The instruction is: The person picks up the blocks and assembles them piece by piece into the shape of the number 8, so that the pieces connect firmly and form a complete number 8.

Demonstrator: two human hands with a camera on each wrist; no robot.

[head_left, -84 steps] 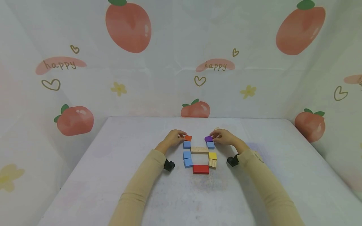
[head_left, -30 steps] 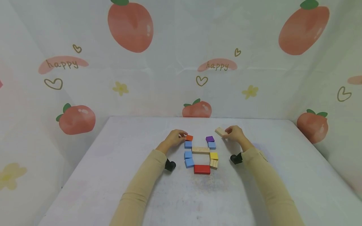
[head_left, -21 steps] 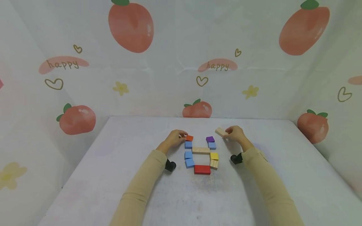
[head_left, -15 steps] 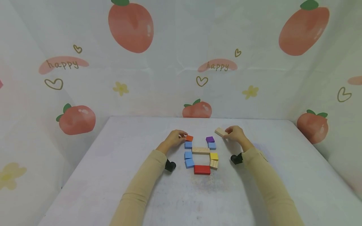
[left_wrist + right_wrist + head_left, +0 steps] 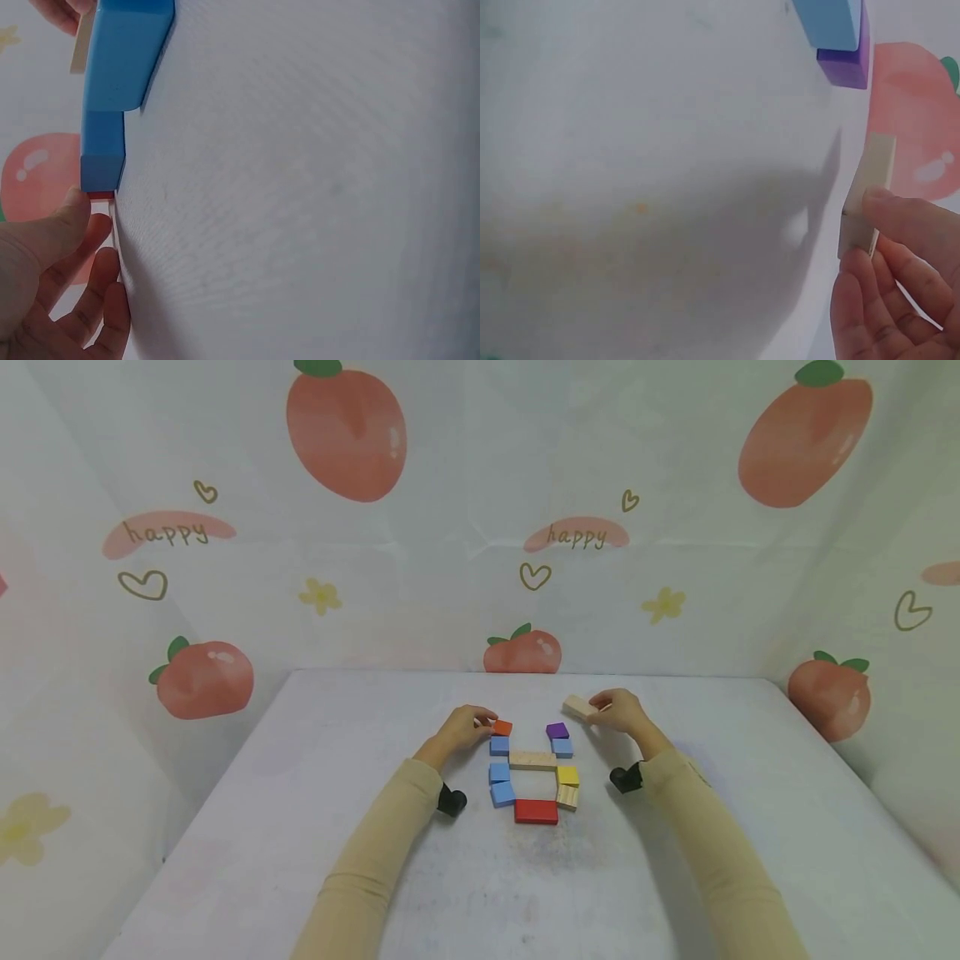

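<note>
In the head view, my left hand [image 5: 461,727] pinches a small orange block [image 5: 502,727] at the far end of the left column. The left wrist view shows thumb and fingertips around that block, mostly hidden behind blue blocks [image 5: 129,56]. My right hand [image 5: 621,712] holds a plain wooden block [image 5: 577,707] between thumb and fingers, behind and right of the purple block [image 5: 557,730]. Seen from the right wrist, the thumb lies along the wooden block's face, with a shadow on the table beside it.
Between the columns lies a plain wooden bar [image 5: 532,761], with a red block [image 5: 536,812] nearer. Blue blocks [image 5: 499,772] line the left. On the right are a blue block [image 5: 562,747], a yellow block [image 5: 567,776] and a striped wooden block [image 5: 567,797]. A printed curtain [image 5: 450,593] hangs behind.
The right hand has left the purple block and taken hold of the wooden block. In the last half second it has shifted that block slightly left and away. The left hand stays at the orange block.
</note>
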